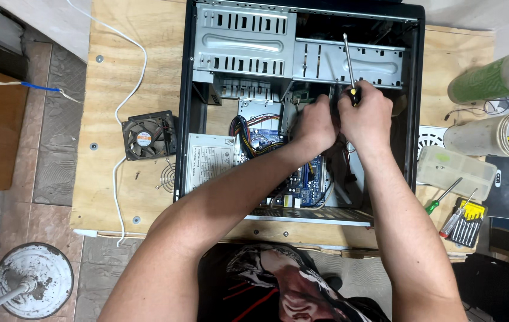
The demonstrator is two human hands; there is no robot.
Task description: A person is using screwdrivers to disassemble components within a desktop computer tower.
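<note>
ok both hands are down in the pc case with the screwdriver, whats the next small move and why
Probably ease the right hand back to bring the screwdriver tip into view. Its shaft points up toward the drive bays, and the left hand covers the spot inside the case.

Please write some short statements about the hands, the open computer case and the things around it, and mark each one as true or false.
1. The right hand holds a screwdriver inside the open computer case. True.
2. The left hand rests on the table outside the case. False: it is inside the case, close beside the right hand.
3. A loose black fan lies left of the case. True.
4. The green-handled screwdriver lies inside the case. False: it lies right of the case, near a screwdriver set.
</note>
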